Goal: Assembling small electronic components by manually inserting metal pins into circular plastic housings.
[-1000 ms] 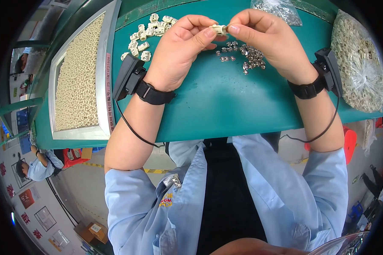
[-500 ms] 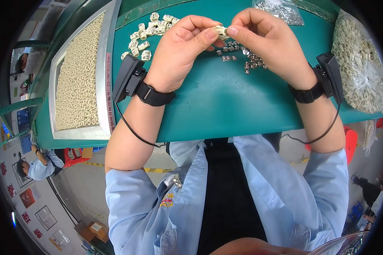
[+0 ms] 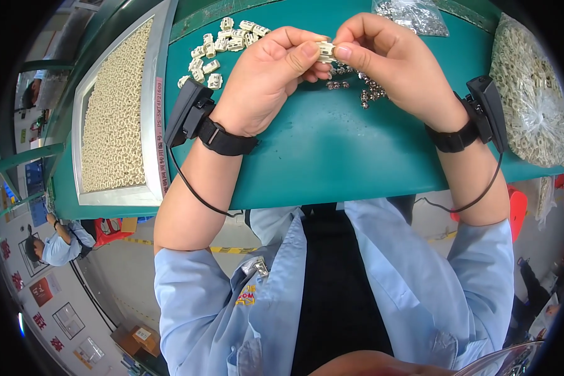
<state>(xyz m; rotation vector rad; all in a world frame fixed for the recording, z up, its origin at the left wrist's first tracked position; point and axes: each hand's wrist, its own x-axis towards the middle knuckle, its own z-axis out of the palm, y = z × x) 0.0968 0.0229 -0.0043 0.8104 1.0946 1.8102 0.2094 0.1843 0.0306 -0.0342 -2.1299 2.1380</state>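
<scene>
Between my two hands, above the far part of the green table, is a small cream plastic housing (image 3: 325, 51) with slots in it. My left hand (image 3: 276, 66) pinches its left end between thumb and fingers. At its right end, the thumb and index finger of my right hand (image 3: 388, 59) are closed on it too. Small shiny metal parts (image 3: 373, 93) lie on the table just below my right hand, which partly covers them. Several more cream housings (image 3: 221, 45) are scattered loose to the left of my left hand.
A metal-framed tray (image 3: 153, 150) packed with rows of cream pieces stands at the left. At the far right sits a clear bag of cream parts (image 3: 532, 94), and a bag of metal parts (image 3: 413, 15) lies at the back. The green table (image 3: 332, 156) ends near my body.
The housing has tipped slightly and come a little nearer, both hands still on it. My left fingers have shifted around it, and my right fingers have curled closer.
</scene>
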